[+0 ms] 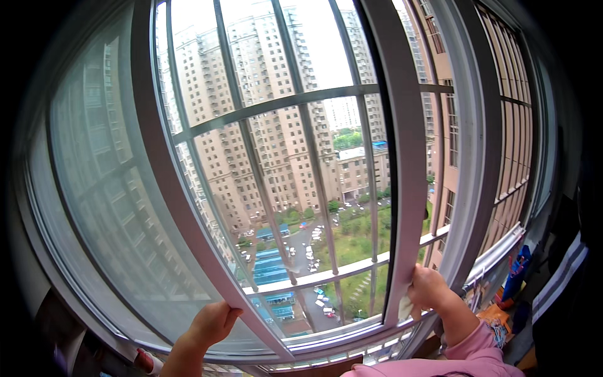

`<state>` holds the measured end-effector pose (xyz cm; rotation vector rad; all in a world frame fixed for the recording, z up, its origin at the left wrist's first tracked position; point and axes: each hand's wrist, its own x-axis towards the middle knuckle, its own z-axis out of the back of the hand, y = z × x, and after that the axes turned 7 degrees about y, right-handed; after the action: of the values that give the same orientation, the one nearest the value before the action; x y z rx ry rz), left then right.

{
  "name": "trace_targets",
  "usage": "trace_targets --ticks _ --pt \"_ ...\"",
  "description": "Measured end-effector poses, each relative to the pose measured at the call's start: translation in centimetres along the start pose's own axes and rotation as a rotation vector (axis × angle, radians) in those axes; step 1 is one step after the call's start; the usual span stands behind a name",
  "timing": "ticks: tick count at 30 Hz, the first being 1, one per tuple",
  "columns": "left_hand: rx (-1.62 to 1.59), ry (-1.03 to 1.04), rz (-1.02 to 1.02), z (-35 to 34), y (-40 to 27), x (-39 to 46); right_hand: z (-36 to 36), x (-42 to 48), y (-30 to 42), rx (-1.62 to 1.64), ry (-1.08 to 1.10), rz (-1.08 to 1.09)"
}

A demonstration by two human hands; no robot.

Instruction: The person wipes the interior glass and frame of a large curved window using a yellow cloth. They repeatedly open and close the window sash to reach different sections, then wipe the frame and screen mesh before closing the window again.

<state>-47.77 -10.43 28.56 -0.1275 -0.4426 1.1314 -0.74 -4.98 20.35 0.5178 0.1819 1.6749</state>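
In front of me stands a sliding window sash with a grey-pink frame, its left stile and right stile leaning in the tilted view. My left hand grips the lower part of the left stile, thumb against its edge and the other fingers mostly hidden. Low on the right stile, my right hand is closed around a pale cloth pressed to the frame. Most of that cloth is covered by the fingers.
Metal security bars run outside the glass, high above a courtyard with parked cars. A frosted-looking glass pane is at left. An orange bag, a blue item and striped fabric are at right. A red-and-white object sits lower left.
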Motion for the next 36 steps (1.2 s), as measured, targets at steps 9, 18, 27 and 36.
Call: trace_targets --ticks 9,18,27,36 --pt "-0.048 0.052 -0.225 -4.7 -4.9 6.2 0.6 -1.3 -1.2 -0.058 -0.056 -0.001" --pt "-0.084 -0.017 -0.407 -8.6 -10.7 10.4 1.1 -0.8 -3.1 -0.171 0.023 0.114" --pt "-0.085 -0.12 -0.511 -13.0 -16.2 14.4 4.1 0.0 -2.5 -0.334 0.221 0.176" --pt "-0.126 -0.164 -0.485 -16.2 -21.9 17.2 2.7 -1.6 -3.9 -0.117 0.198 0.177"
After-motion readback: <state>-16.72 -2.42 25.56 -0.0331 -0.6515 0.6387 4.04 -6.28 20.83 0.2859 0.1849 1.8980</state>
